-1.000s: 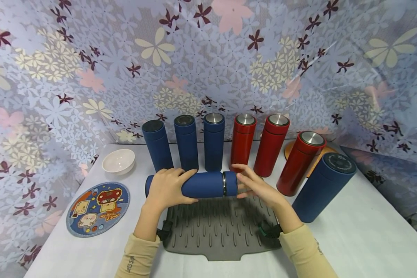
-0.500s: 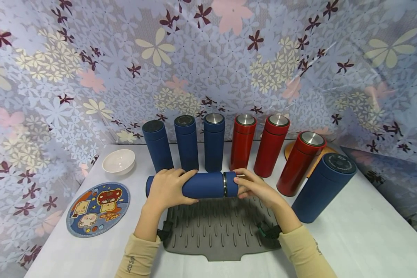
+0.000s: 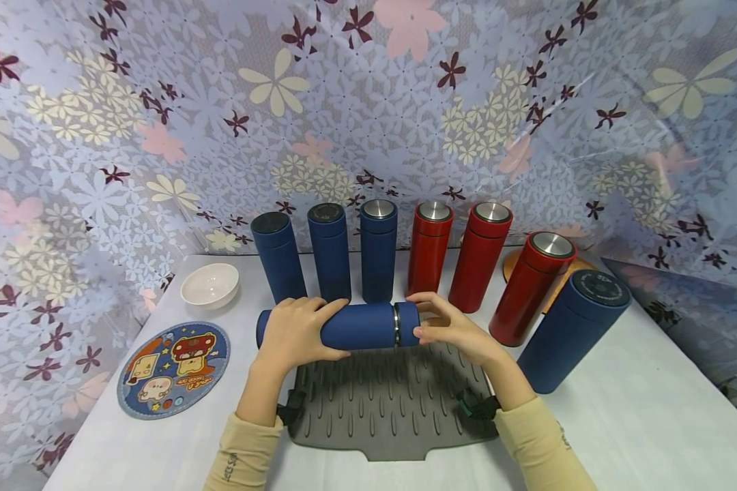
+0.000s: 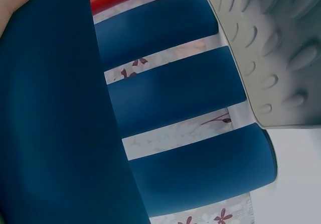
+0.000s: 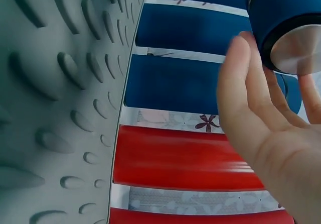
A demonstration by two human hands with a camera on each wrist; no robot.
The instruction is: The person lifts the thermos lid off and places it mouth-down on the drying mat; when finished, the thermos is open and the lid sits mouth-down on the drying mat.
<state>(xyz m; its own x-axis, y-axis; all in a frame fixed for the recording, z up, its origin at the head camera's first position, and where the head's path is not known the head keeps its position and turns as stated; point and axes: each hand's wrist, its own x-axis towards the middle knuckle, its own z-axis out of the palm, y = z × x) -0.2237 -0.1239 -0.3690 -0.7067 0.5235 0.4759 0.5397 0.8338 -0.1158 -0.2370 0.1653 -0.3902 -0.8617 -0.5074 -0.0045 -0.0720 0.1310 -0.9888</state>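
Observation:
A blue thermos flask (image 3: 362, 327) lies level in the air above the grey ridged mat, its silver band near the right end. My left hand (image 3: 297, 327) wraps round its body from above; in the left wrist view the flask body (image 4: 45, 103) fills the left side. My right hand (image 3: 454, 331) has thumb and fingertips at the edge of the blue lid (image 3: 409, 324). In the right wrist view, the right hand's fingers (image 5: 261, 96) reach round the rim of the lid's silver-topped end (image 5: 298, 50). The lid is on the flask.
Behind stand several blue flasks (image 3: 377, 252) and three red flasks (image 3: 480, 259) in a row; another blue flask (image 3: 571, 334) leans at the right. A white bowl (image 3: 210, 286) and round cartoon mat (image 3: 173, 369) lie left. The grey mat (image 3: 393, 409) sits in front.
The right hand's fingers have shifted around the lid: first loosely spread, then closer on its end, now with thumb below and index finger above. The left hand and flask stay in place.

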